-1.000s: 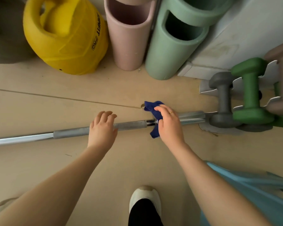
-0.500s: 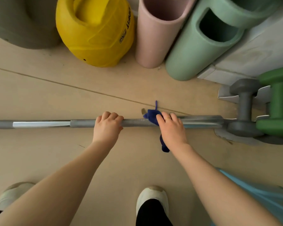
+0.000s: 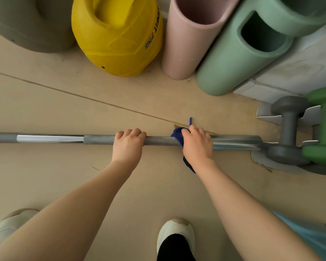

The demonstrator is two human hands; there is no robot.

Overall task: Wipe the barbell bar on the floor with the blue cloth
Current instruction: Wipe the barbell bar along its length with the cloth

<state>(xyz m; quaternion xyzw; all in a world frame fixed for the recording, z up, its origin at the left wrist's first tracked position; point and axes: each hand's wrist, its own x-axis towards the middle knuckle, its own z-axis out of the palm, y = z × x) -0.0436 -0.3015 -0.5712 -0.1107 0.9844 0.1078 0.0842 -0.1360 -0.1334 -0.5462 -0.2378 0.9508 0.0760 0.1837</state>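
Gripping bar (image 3: pixel 158 140): both hands, right (image 3: pixel 197 146) with cloth (image 3: pixel 177 135).

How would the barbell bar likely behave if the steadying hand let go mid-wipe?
The barbell bar is round and lies on smooth floor, so it could roll. It looks like solid steel, probably heavy and stiff. The left hand curled over it likely stops rolling.
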